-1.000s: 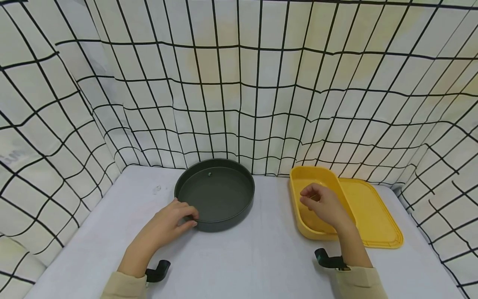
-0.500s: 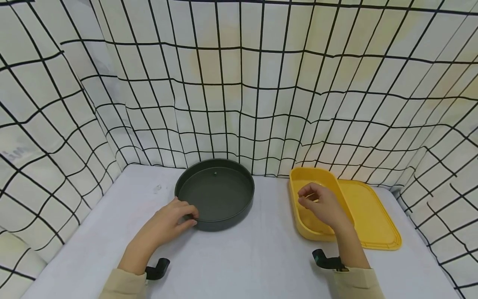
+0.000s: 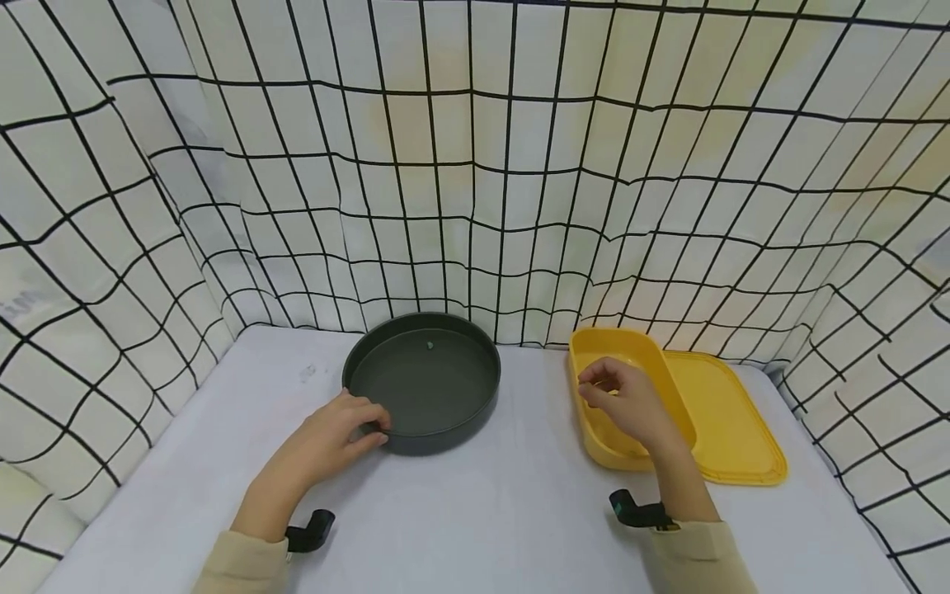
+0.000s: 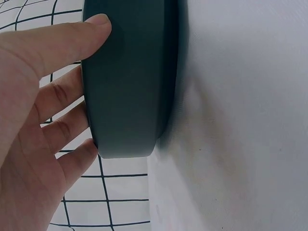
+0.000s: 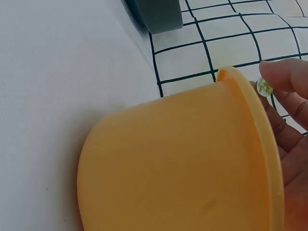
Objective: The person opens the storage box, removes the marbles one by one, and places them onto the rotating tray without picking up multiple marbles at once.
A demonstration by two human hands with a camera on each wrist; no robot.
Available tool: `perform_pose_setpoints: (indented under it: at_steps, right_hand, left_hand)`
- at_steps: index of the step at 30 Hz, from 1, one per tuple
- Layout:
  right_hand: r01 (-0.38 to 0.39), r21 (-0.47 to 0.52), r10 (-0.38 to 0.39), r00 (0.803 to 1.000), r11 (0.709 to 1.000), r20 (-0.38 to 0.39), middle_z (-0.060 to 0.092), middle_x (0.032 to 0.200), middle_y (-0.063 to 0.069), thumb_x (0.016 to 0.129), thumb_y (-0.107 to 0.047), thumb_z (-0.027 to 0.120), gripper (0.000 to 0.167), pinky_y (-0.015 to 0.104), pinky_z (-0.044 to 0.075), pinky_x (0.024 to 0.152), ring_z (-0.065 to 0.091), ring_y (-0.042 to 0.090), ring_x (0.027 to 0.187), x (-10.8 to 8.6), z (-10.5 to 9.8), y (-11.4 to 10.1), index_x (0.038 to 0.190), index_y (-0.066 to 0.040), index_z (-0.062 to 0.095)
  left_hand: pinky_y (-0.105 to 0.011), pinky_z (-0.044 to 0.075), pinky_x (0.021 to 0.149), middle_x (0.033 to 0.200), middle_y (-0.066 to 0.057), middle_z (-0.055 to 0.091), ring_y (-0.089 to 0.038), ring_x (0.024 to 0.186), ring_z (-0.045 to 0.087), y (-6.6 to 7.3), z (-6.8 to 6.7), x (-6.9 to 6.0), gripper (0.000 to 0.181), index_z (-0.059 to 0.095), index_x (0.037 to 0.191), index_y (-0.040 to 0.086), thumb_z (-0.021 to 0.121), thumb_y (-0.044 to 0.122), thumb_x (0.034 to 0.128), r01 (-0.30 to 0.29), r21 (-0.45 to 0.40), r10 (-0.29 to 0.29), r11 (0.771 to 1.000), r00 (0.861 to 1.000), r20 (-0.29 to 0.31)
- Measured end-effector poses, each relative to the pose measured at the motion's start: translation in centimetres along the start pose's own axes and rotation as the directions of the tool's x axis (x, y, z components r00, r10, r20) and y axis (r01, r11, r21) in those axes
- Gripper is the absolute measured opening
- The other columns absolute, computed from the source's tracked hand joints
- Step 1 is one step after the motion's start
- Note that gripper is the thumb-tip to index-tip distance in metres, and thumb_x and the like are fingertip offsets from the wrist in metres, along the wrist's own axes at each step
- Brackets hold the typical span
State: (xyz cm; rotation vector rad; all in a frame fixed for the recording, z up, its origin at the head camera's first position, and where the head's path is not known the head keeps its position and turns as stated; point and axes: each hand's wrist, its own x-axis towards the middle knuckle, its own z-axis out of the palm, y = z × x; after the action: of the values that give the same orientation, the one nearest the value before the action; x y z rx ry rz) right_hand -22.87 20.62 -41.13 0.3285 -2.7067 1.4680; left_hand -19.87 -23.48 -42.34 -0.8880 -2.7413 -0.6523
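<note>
A round dark green pan sits on the white table, and my left hand grips its near left rim. In the left wrist view the thumb presses the outer wall, while the other fingers reach over the rim. One small marble lies on the pan's floor near the far side. Over a yellow rectangular container, my right hand pinches a clear marble with green-yellow inside between thumb and fingers. Part of the container's inside is hidden by that hand.
A flat yellow lid lies against the container's right side. Black-lined white netting or cloth walls the table at the back and both sides.
The marble in the pan has rolled a little to the right. My right hand has shifted slightly left over the container. My left hand keeps its hold on the rim.
</note>
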Motion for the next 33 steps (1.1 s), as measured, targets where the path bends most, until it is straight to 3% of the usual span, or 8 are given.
perform_pose_setpoints:
  at_steps: [3,9,15,19,24,30,33]
  right_hand:
    - [0.011,0.037,-0.011,1.0,0.999,-0.001,0.066,0.094,0.008,0.094,-0.016,0.071,0.012,0.026,0.057,0.074,0.064,0.025,0.084,0.1,0.5,0.0,0.102,-0.009,0.065]
    - [0.014,0.117,-0.013,1.0,0.993,-0.015,0.066,0.098,0.011,0.095,-0.018,0.07,0.016,0.026,0.058,0.077,0.065,0.028,0.087,0.3,0.2,-0.3,0.105,-0.008,0.064]
    - [0.0,0.299,0.005,1.0,0.954,-0.017,0.062,0.103,0.021,0.096,-0.02,0.068,0.027,0.029,0.06,0.079,0.066,0.042,0.093,0.0,0.2,-0.6,0.11,0.002,0.06]
    - [0.017,0.366,-0.019,1.0,0.931,0.0,0.062,0.103,0.022,0.095,-0.018,0.07,0.031,0.031,0.06,0.08,0.068,0.034,0.089,-0.1,0.7,-1.0,0.111,0.006,0.059]
    - [-0.008,0.516,-0.011,0.999,0.857,0.035,0.065,0.108,0.017,0.094,-0.01,0.07,0.026,0.033,0.059,0.085,0.068,0.021,0.092,-0.2,2.2,-1.7,0.11,0.007,0.057]
    - [-0.075,0.677,0.097,0.995,0.732,0.006,0.064,0.112,0.01,0.093,-0.015,0.072,0.027,0.033,0.056,0.092,0.068,0.02,0.097,0.8,4.0,-3.5,0.112,0.0,0.061]
    - [-0.093,0.73,0.11,0.994,0.677,0.025,0.064,0.108,0.009,0.092,-0.014,0.073,0.025,0.034,0.056,0.092,0.069,0.02,0.094,1.5,5.2,-4.8,0.111,-0.001,0.062]
  left_hand:
    - [-0.059,0.033,0.113,0.087,0.017,0.06,-0.013,0.092,0.06,0.0,-0.2,-0.4,0.019,0.066,0.09,0.025,0.08,0.013,0.0843,-0.006,-0.003,0.006,1.0,1.0,-0.001]
    - [-0.058,0.033,0.113,0.087,0.017,0.06,-0.013,0.092,0.059,0.1,-0.3,0.4,0.018,0.067,0.09,0.025,0.08,0.013,0.0841,-0.001,0.008,0.001,1.0,1.0,0.002]
    - [-0.058,0.034,0.113,0.086,0.019,0.059,-0.012,0.093,0.059,0.1,-0.3,0.2,0.018,0.067,0.09,0.026,0.079,0.014,0.085,0.001,0.007,-0.001,1.0,1.0,0.021]
    - [-0.058,0.034,0.112,0.086,0.02,0.058,-0.012,0.093,0.06,0.1,-0.1,0.0,0.019,0.066,0.09,0.026,0.08,0.014,0.0842,0.001,0.003,-0.001,1.0,1.0,0.012]
    - [-0.059,0.035,0.112,0.088,0.021,0.06,-0.011,0.094,0.061,-0.1,0.2,-0.1,0.018,0.066,0.09,0.027,0.079,0.016,0.0855,-0.006,-0.012,0.006,1.0,1.0,0.017]
    - [-0.061,0.036,0.11,0.09,0.019,0.062,-0.011,0.095,0.062,-0.2,0.2,0.2,0.018,0.066,0.089,0.028,0.078,0.016,0.0861,-0.024,-0.019,0.024,1.0,1.0,0.007]
    - [-0.061,0.038,0.108,0.088,0.018,0.062,-0.011,0.093,0.062,-0.3,-0.3,0.1,0.019,0.065,0.087,0.028,0.079,0.015,0.0852,-0.021,-0.008,0.021,1.0,1.0,0.003]
